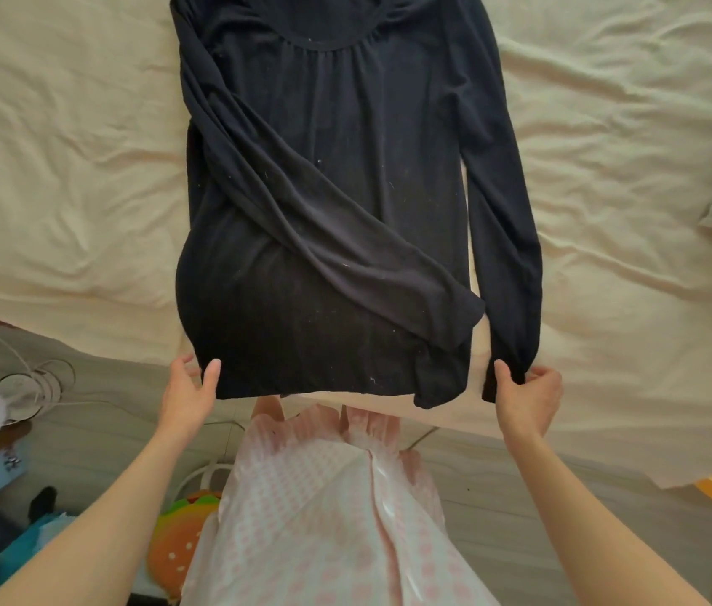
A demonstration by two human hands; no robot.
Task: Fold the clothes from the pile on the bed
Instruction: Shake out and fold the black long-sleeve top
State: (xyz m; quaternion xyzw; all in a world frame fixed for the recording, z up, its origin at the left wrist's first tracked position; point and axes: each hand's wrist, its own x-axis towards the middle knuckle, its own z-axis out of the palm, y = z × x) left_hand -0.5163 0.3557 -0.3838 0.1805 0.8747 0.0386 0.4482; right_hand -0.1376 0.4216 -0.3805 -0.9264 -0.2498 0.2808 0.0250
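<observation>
Both hands grip the black top (pixel 336 220) on the bed (pixel 61 168): left hand (pixel 190 393) its hem, right hand (pixel 529 393) apparently a cuff.

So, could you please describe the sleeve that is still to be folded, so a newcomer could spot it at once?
Start at the cream bed sheet and find the black long-sleeved top spread flat on it. The sleeve runs straight down the top's right edge, its cuff pinched by the right hand. Unlike it, the other sleeve lies diagonally across the body.
</observation>
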